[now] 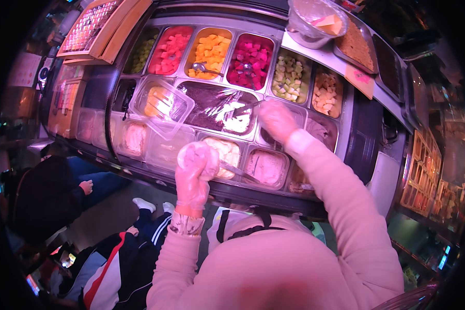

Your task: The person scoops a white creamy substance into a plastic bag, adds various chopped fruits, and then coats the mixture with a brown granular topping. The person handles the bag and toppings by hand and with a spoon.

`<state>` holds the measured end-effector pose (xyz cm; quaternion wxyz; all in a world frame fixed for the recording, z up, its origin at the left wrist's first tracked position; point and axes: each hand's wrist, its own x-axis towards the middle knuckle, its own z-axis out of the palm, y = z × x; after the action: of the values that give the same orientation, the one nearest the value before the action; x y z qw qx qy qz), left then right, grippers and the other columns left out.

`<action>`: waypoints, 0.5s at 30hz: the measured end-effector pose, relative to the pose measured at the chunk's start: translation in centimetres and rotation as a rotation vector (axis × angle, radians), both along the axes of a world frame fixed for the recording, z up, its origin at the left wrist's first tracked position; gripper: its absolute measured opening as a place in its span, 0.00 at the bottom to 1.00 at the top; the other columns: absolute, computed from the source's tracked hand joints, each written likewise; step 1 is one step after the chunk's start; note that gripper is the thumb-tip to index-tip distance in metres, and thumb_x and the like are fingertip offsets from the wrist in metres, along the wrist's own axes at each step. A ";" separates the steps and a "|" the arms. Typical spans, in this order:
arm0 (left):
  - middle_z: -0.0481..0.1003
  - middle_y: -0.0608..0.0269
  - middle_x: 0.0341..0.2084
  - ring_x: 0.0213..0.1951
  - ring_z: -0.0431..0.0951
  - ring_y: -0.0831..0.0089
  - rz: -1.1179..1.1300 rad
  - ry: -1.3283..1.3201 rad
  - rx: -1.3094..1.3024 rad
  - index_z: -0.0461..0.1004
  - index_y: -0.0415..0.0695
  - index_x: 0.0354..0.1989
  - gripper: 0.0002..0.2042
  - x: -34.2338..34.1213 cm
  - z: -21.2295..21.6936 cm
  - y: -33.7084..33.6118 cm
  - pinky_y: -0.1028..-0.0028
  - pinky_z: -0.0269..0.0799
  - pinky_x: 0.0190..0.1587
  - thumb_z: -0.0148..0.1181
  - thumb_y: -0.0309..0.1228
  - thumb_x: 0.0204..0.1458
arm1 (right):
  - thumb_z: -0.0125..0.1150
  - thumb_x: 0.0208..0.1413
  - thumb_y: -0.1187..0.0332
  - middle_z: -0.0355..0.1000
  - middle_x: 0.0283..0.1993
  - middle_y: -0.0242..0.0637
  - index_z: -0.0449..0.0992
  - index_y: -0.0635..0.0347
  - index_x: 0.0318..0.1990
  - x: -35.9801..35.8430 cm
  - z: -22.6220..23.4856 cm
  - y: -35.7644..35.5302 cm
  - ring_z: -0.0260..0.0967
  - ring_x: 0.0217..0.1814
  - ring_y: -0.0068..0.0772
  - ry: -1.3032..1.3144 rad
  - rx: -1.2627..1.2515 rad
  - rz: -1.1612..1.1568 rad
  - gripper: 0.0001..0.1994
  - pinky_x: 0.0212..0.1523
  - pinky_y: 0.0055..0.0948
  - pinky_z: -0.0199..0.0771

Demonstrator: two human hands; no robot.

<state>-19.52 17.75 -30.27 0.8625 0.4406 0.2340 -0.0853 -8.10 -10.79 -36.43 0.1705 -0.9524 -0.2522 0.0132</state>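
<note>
My left hand (192, 181), in a clear glove, is raised over the counter's near edge. Its fingers cup a round, pale, soft-looking wrapper (203, 157) with a pinkish layer on top. Over the middle of the counter, my gloved right hand (277, 122) is closed on a thin spatula (247, 108). That tool's blade points left, above a wide tray of dark purple-black filling (201, 106) that glints strongly. Whether the blade touches the filling, I cannot tell. Close to my left hand are a tub of cream-coloured filling (227, 150) and a tub of pink filling (267, 166).
Behind stand trays of red fruit cubes (173, 47), yellow cubes (212, 44), magenta cubes (250, 54) and green cubes (290, 77). A clear lidded container (163, 103) sits left. A lined bowl (315, 23) occupies the back right shelf. People (113, 258) are beyond the near edge, left.
</note>
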 end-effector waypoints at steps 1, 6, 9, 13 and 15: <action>0.74 0.64 0.31 0.27 0.70 0.78 -0.015 0.011 0.011 0.73 0.38 0.51 0.09 -0.3 -0.1 0.4 0.80 0.65 0.31 0.59 0.23 0.65 | 0.59 0.58 0.69 0.78 0.39 0.42 0.82 0.58 0.37 1.5 -2.6 1.8 0.76 0.47 0.46 -0.031 -0.186 0.019 0.07 0.46 0.45 0.76; 0.78 0.61 0.49 0.49 0.79 0.71 -0.101 0.116 -0.094 0.72 0.34 0.61 0.17 -1.9 0.1 3.0 0.72 0.77 0.53 0.60 0.26 0.67 | 0.59 0.57 0.69 0.83 0.41 0.45 0.86 0.61 0.36 5.0 -7.0 5.4 0.79 0.49 0.50 0.203 -0.527 0.028 0.10 0.48 0.46 0.79; 0.78 0.56 0.56 0.59 0.79 0.66 -0.086 0.149 -0.232 0.70 0.33 0.65 0.20 -3.0 -0.3 4.9 0.64 0.74 0.65 0.56 0.34 0.72 | 0.60 0.55 0.68 0.83 0.43 0.52 0.86 0.63 0.34 4.9 -5.3 5.3 0.83 0.46 0.55 0.395 -0.371 -0.118 0.10 0.45 0.52 0.81; 0.76 0.54 0.58 0.60 0.77 0.64 -0.063 0.201 -0.146 0.67 0.32 0.67 0.21 -3.2 -0.4 6.2 0.62 0.72 0.66 0.55 0.33 0.72 | 0.61 0.59 0.66 0.83 0.44 0.52 0.86 0.62 0.41 4.1 -2.1 4.2 0.82 0.46 0.56 0.453 -0.413 -0.059 0.11 0.48 0.50 0.82; 0.74 0.52 0.60 0.62 0.76 0.61 -0.048 0.198 -0.177 0.64 0.32 0.69 0.22 -3.1 -0.5 6.7 0.60 0.72 0.67 0.53 0.31 0.72 | 0.56 0.63 0.68 0.82 0.43 0.52 0.84 0.63 0.47 3.0 -0.2 4.5 0.82 0.43 0.56 0.447 -0.328 0.050 0.13 0.45 0.51 0.83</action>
<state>-22.62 24.47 -30.80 0.8684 0.3575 0.2991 -0.1692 -5.11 -6.31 -36.63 0.0652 -0.9343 -0.2261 0.2678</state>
